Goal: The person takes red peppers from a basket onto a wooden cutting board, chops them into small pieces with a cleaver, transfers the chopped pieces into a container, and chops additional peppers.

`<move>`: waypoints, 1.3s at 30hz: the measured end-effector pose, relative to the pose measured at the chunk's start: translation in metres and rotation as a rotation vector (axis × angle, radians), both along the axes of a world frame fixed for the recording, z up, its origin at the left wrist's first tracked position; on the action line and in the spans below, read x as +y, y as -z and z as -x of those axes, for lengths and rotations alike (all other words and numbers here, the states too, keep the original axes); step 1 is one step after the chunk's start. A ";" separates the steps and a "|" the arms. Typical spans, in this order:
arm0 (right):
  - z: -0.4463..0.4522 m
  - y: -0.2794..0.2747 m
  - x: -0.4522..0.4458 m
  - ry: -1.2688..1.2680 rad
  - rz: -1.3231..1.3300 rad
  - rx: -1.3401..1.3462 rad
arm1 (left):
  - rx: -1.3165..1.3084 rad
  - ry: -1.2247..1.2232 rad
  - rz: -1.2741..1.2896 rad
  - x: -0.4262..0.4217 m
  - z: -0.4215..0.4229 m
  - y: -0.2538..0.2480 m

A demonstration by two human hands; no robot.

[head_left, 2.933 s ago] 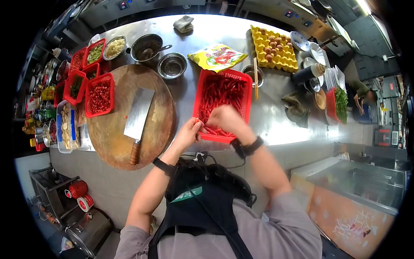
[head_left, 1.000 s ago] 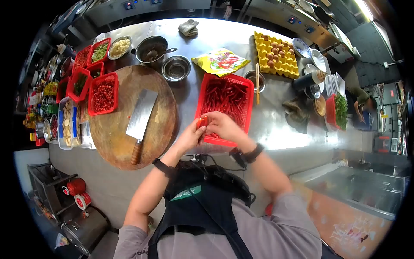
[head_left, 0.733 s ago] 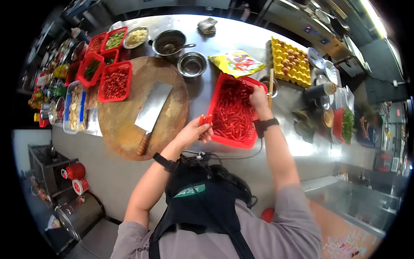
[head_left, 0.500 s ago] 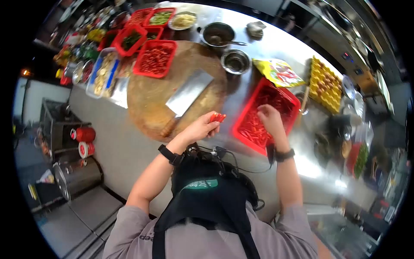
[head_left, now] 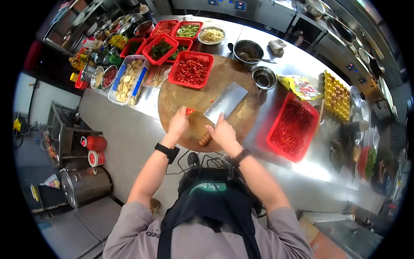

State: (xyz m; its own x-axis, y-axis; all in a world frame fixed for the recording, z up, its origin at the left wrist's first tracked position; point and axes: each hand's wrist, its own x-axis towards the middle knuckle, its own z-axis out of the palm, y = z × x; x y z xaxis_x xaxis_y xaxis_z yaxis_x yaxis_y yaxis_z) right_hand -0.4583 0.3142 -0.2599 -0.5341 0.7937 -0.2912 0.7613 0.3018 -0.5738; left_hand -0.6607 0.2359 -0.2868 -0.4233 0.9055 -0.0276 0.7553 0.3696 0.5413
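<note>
My left hand [head_left: 178, 125] is closed on a few red chili peppers [head_left: 190, 111] over the left part of the round wooden chopping board [head_left: 172, 97]. On the board a cleaver [head_left: 227, 102] lies flat, its wooden handle [head_left: 205, 139] pointing toward me. My right hand [head_left: 225, 134] is at the near end of the blade, thumb and index finger apart. The index fingertip is at the blade; whether it presses on it I cannot tell. The handle is not wrapped by the fingers. A red basket of chopped red chili [head_left: 192, 71] sits on the board's far edge.
Right of the board stands a red basket of whole chilies [head_left: 293, 127], with a yellow packet [head_left: 300, 87] at its far end. Metal bowls [head_left: 264, 77], a yellow egg tray [head_left: 336, 97] and a clear tub of pale slices [head_left: 128, 82] surround the board.
My right hand has left the basket of whole chilies and come to the cleaver. My left hand, still holding red chilies, has moved over the board. The view has shifted.
</note>
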 end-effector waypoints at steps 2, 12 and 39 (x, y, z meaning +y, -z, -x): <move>0.022 0.011 -0.012 0.029 0.009 -0.081 | 0.084 0.046 0.080 -0.001 0.007 0.009; -0.010 0.037 -0.005 0.519 -0.002 0.210 | 0.488 0.245 0.014 0.005 -0.010 0.030; -0.039 -0.012 -0.086 0.751 0.126 0.426 | 0.138 0.594 0.086 0.126 -0.006 0.013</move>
